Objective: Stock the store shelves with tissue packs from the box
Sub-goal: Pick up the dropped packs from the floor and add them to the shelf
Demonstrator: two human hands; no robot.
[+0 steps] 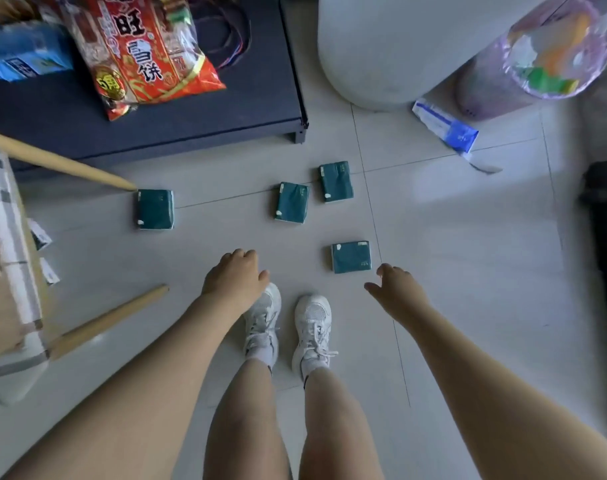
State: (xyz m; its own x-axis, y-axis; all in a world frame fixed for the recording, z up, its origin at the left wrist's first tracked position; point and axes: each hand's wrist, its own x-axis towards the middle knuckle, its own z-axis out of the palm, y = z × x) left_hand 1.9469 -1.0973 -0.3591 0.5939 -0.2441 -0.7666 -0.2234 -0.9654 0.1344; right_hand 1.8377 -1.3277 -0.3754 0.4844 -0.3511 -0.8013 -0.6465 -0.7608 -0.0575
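Since four green tissue packs lie on the floor tiles and not on a shelf, the step now looks like picking them up. The right hand (395, 287) is low, fingers loose and apart, holding nothing, just beside the nearest pack (351, 257). The left hand (234, 275) is empty too, fingers softly curled. Take the nearest pack first, by its two long sides, so the soft wrap does not slip. Next get the middle pack (291, 202) and the back pack (336, 181), then the far pack (155, 209) by the wooden leg (63, 162). Lay them flat on the dark shelf (191, 126), beside the red snack bag (146, 53).
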